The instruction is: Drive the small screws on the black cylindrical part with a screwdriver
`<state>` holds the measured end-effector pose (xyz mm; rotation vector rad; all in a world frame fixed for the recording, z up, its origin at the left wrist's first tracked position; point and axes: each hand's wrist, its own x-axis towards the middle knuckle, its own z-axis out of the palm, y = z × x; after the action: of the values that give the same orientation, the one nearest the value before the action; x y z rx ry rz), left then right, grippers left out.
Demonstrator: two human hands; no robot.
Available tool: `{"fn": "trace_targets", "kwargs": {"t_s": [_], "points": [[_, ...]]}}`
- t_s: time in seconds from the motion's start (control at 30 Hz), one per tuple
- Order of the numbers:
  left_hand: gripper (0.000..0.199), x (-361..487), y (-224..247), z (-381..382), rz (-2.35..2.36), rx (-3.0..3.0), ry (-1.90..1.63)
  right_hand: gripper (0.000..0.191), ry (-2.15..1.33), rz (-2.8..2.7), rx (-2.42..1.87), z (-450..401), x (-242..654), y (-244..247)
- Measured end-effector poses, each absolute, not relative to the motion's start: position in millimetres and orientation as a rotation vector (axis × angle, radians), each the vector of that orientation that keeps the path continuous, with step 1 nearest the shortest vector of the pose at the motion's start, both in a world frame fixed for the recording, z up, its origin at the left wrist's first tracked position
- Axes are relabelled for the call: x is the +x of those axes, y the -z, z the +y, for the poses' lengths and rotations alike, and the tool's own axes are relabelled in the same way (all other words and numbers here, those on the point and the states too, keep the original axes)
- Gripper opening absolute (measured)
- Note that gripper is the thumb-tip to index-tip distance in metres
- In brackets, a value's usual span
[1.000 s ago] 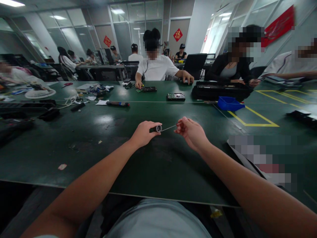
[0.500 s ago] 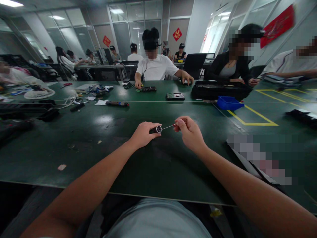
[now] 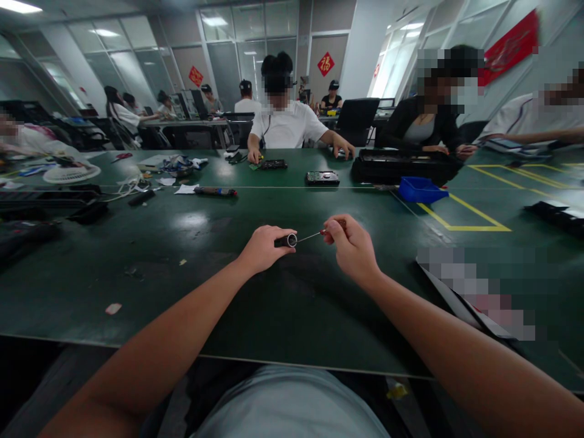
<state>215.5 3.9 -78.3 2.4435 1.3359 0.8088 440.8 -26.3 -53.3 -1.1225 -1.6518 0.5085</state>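
Note:
My left hand [image 3: 264,248] is closed around a dark cylinder [image 3: 285,241] that lies sideways, its silver-rimmed round end turned to the right. Fingers hide most of its body. In my right hand [image 3: 350,244] is a screwdriver [image 3: 323,233], gripped by its reddish handle. Its thin metal shaft points left, and the tip is at the cylinder's open end; whether it reaches inside I cannot tell. Both hands are just above the green table [image 3: 292,322].
Beyond my hands lie a hard drive [image 3: 322,178] and a pen-like tool [image 3: 215,191]. A blue scoop-shaped bin [image 3: 420,190] stands to the right by a long black housing [image 3: 406,165]. A pixelated sheet [image 3: 474,292] lies near my right forearm. A co-worker [image 3: 285,125] sits opposite.
My right hand and the screwdriver have barely shifted, the shaft staying at the cylinder's end. The left hand keeps its hold. The view has moved very slightly.

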Motion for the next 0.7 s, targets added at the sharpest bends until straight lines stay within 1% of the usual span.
{"fn": "trace_targets", "kwargs": {"t_s": [0.1,0.23,0.37,0.7], "points": [[0.041,214.7,78.9,4.1,1.326,2.445,-0.800,0.021,-0.455,-1.615,-1.094,-28.6,442.5,50.2],[0.041,215.4,79.5,4.4,1.311,2.457,-0.784,0.021,-0.476,-1.679,-1.061,-29.7,442.2,51.7],[0.042,216.6,80.0,5.0,1.322,2.471,-0.754,0.022,-0.483,-1.765,-1.108,-27.5,441.9,53.3],[0.043,216.0,80.1,4.5,1.362,2.444,-0.674,0.023,-0.401,-1.787,-1.201,-25.5,443.2,50.2]]}}
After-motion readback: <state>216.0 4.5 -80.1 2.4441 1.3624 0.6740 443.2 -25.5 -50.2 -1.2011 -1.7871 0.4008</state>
